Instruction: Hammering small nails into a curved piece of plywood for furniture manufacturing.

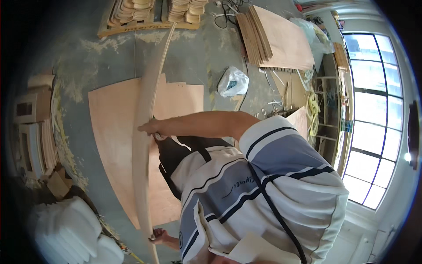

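A long, thin plywood sheet (147,101) stands nearly edge-on in front of me, stretching from the top of the view to the lower edge. My right hand (151,127), its arm reaching across the middle, grips the sheet's near edge partway along. Lower in the picture, my left hand (158,236) has its fingers wrapped round the same edge. Beneath lies a wide, flat plywood panel (110,127) on the floor, partly hidden by the held sheet and my legs.
A pallet (176,25) at the top bears curved wooden pieces. Stacked plywood sheets (281,35) and a white plastic bag (233,82) lie at upper right. White foam bundles (66,229) sit at lower left, below framed panels (35,141). Shelving (329,97) stands before the windows.
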Available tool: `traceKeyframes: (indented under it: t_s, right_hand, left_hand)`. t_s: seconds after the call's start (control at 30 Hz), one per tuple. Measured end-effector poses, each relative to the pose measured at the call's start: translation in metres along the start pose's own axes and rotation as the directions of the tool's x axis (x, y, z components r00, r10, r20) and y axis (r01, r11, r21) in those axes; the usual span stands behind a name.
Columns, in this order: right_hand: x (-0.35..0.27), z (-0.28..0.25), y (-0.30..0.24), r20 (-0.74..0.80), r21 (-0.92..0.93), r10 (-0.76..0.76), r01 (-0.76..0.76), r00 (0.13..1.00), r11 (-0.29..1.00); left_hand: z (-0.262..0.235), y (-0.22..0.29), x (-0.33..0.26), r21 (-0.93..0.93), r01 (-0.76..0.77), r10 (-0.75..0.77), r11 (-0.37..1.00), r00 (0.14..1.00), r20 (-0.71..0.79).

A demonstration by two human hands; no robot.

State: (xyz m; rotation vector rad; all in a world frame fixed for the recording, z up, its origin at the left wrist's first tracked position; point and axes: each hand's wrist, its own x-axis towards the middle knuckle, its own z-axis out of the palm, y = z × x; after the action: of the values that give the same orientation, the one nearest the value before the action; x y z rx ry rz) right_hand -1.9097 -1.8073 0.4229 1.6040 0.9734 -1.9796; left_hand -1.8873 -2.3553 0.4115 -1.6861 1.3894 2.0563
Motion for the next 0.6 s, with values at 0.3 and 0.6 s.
traceKeyframes:
  t_s: [0.3, 0.6]
  right_hand:
    - [0.016, -0.044, 0.027, -0.107, -0.119, -0.244, 0.232, 0.964, 0.966]
    - [-0.044, -0.086, -0.012, -0.002, 0.061, -0.141, 0.141, 0.990, 0.988]
  left_hand:
    - [-0.024, -0.036, 0.016, 0.165, 0.179, -0.178, 0.970, 0.984, -0.016]
    - [0.025, -0.045, -0.053, 0.229, 0.068, -0.083, 0.971, 0.995, 0.053]
